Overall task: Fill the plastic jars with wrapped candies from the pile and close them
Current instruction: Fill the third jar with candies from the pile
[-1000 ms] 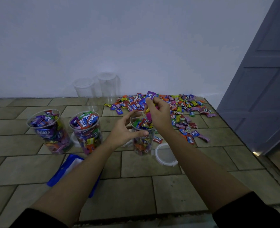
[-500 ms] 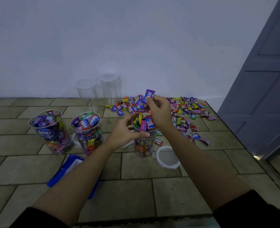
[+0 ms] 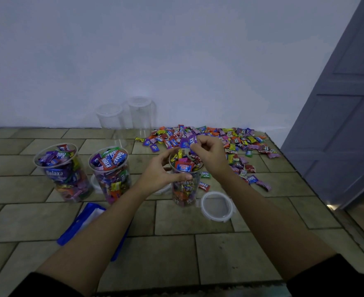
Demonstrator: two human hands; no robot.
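Open jar (image 3: pixel 184 189) stands on the tiled floor (image 3: pixel 241 249), candies heaped to its rim; left hand (image 3: pixel 158 174) grips its upper wall, fingers curled round it; right hand (image 3: pixel 211 154) pinches purple wrapped candies (image 3: pixel 187 142) just above the mouth; loose lid (image 3: pixel 217 207) lies just beside, right; candy pile (image 3: pixel 230 142) spreads behind; far-left filled jar (image 3: pixel 63 174) and second filled jar (image 3: pixel 110 176) stand uncapped, left.

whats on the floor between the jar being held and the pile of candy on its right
Head view: two stray candies on the floor, a green candy and a red candy.
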